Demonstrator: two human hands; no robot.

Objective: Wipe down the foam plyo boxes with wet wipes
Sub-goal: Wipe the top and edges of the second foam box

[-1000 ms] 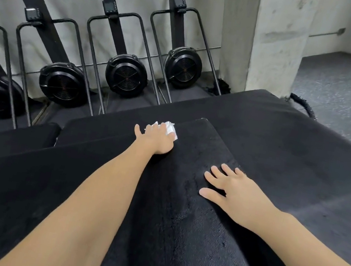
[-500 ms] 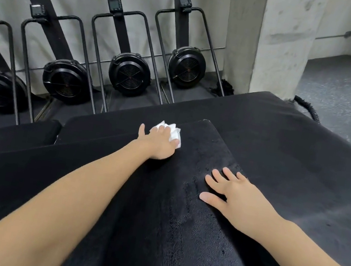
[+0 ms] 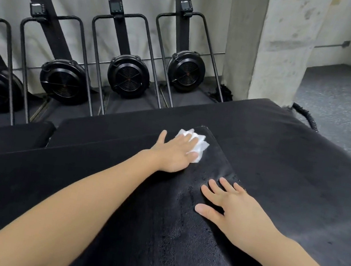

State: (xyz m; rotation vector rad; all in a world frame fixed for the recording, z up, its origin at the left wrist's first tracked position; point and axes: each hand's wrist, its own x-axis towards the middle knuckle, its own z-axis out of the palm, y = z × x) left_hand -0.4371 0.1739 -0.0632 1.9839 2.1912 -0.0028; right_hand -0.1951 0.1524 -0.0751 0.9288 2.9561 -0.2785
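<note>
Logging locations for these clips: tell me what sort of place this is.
Most likely a gym. Black fan-wheel machines stand in a row along the wall, stacked black foam plyo boxes fill the foreground, and the floor looks like speckled rubber.

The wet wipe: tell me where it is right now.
In the head view, the wet wipe lies just left of centre, pressed under the left hand near the far corner of the top plyo box.

Your left hand (image 3: 174, 153) covers most of the wipe (image 3: 199, 147); only crumpled edges show past your fingers. Under your right hand (image 3: 236, 210), the top box (image 3: 174, 238) is hidden, and its near end runs off the bottom edge.
</note>
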